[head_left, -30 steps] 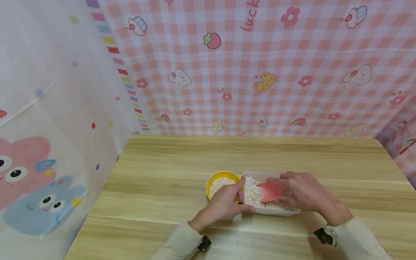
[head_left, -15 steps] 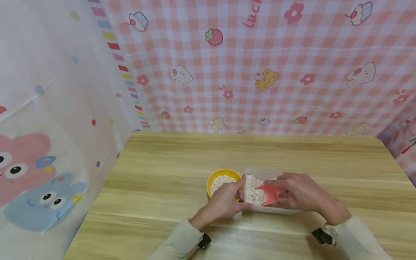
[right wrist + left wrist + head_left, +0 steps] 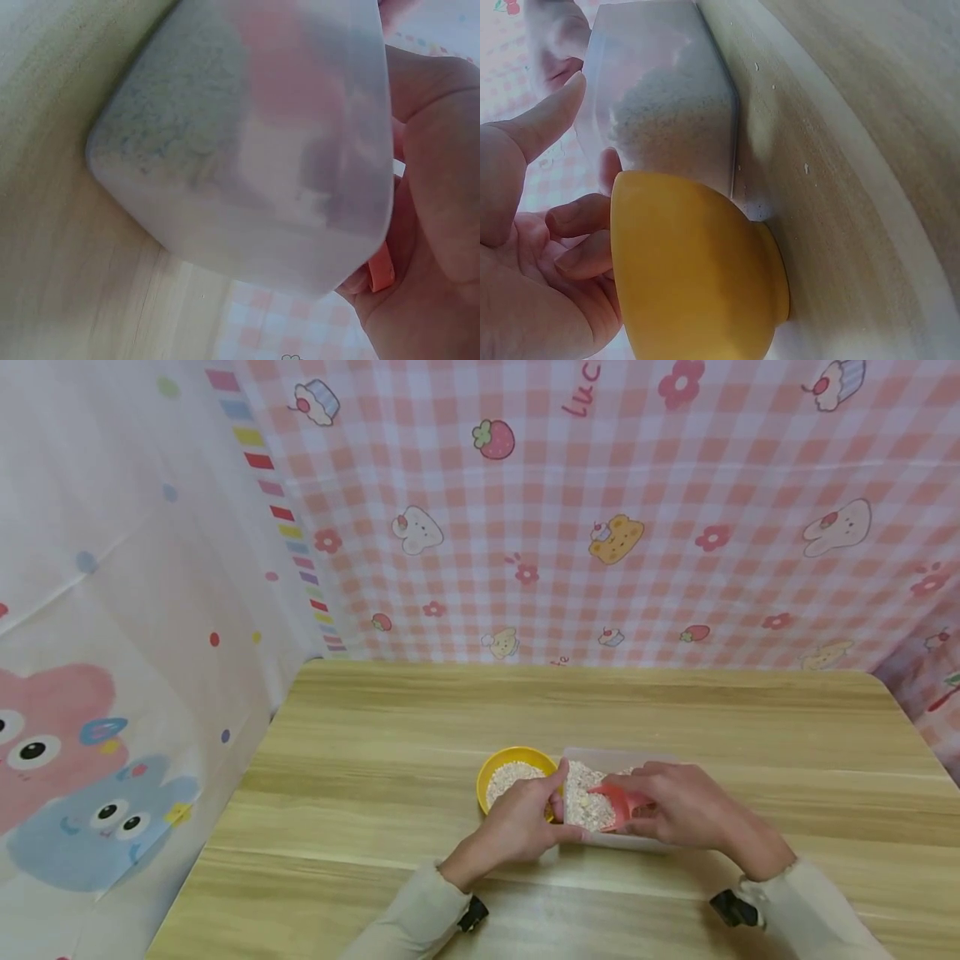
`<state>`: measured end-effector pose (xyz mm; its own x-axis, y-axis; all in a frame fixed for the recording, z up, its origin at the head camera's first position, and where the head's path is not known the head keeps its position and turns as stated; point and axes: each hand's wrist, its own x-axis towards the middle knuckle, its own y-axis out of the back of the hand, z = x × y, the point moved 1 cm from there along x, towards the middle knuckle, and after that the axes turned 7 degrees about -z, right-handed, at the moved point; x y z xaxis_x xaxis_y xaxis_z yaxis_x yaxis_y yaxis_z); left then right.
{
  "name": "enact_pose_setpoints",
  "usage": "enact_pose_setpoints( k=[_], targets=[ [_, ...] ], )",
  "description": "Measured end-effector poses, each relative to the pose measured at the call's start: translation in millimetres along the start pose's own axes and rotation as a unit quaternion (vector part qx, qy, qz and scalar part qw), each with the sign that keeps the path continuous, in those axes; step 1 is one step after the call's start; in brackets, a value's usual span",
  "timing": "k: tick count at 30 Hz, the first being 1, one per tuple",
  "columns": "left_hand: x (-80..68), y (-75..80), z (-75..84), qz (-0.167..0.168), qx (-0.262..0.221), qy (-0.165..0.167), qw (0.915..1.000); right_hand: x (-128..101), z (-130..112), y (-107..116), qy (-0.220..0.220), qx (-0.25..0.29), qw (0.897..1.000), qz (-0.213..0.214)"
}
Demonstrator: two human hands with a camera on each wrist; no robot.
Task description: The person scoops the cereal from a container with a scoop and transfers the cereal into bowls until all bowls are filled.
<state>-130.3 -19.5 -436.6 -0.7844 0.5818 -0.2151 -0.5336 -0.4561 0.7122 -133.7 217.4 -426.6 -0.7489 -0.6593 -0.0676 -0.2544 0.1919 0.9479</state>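
In the head view my left hand (image 3: pixel 525 814) steadies the left end of a clear plastic box (image 3: pixel 630 841), thumb along its near wall and a finger at its end. The box contains pale, oat-like flakes (image 3: pixel 588 806). My right hand (image 3: pixel 686 802) grips a pinkish-red scoop (image 3: pixel 619 802) inside the box, its front edge down in the flakes. A yellow bowl (image 3: pixel 690 262) stands against the box's left end, partly behind my left hand. Curled fingers (image 3: pixel 585 251) of that hand lie at its rim. Through the box wall, the scoop shows as a blurred pink shape in the right wrist view.
More flakes (image 3: pixel 513 779) lie in the bowl. A few stray crumbs (image 3: pixel 806 169) are scattered on the wooden table (image 3: pixel 375 760). A pink checked cloth (image 3: pixel 465 552) hangs behind the table, and a white printed cloth (image 3: pixel 150 577) hangs at the left.
My right hand has shifted slightly left with the scoop, which has tipped more steeply into the flakes. My left hand stays at the box's end; the bowl stays put.
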Motion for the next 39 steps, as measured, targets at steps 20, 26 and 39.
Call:
enact_pose_setpoints(
  k=[20, 26, 39],
  targets=[
    [0.1, 0.3, 0.1, -0.003, 0.001, 0.007, 1.0000, -0.3, -1.5, -1.1, -0.029, 0.004, 1.000, -0.007],
    [-0.6, 0.4, -0.1, -0.002, 0.000, 0.002, 1.0000, -2.0, -0.9, 0.3, -0.029, 0.013, 0.999, -0.004],
    [-1.7, 0.8, -1.3, 0.000, -0.012, -0.005, 0.9999, -4.9, -0.6, 7.8, -0.034, 0.026, 0.999, -0.003]
  ],
)
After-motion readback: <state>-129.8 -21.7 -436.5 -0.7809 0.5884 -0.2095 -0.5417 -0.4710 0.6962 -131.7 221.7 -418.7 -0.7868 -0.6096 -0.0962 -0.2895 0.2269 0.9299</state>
